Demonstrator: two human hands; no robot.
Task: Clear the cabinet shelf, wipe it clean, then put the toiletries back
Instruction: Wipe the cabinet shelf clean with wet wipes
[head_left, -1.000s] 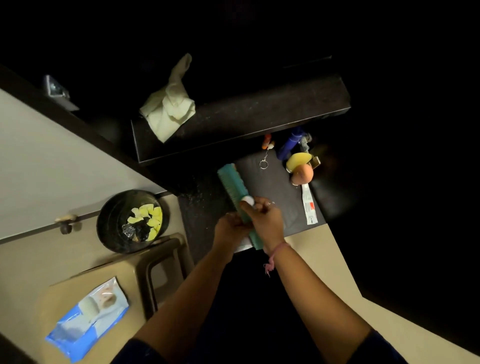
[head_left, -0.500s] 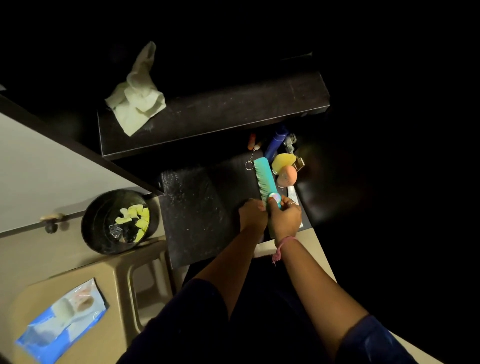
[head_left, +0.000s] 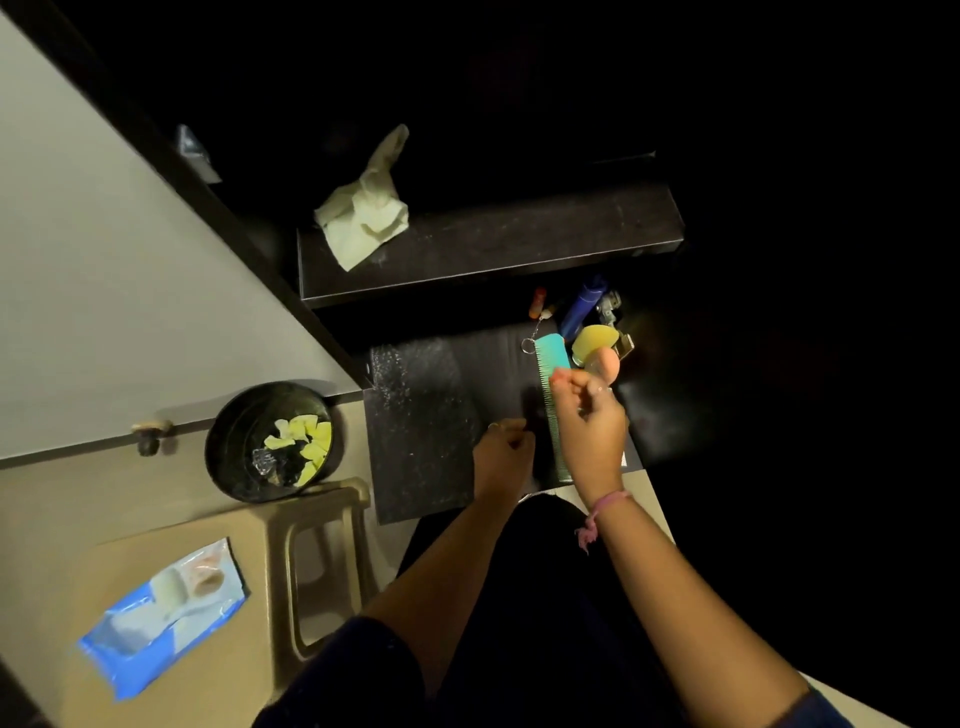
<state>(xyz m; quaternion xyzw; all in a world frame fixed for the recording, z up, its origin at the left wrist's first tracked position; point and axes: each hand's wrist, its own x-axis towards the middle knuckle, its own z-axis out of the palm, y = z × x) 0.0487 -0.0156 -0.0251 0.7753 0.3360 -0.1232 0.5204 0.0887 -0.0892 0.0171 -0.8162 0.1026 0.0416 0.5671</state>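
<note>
Head view: shelf (head_left: 488, 249) cleared, cloth (head_left: 363, 218) on it; toiletries incl. comb (head_left: 551, 379) below. Left hand (head_left: 504, 449) curled empty; right hand (head_left: 592, 415) grip unclear.

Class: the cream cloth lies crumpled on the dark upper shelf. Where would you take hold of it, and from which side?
Pinch the cream cloth at its raised, bunched middle, coming down from above. It sits crumpled at the left end of the upper shelf, with folds standing up to grip; its flat corner overhanging the front edge offers less to hold.
</note>
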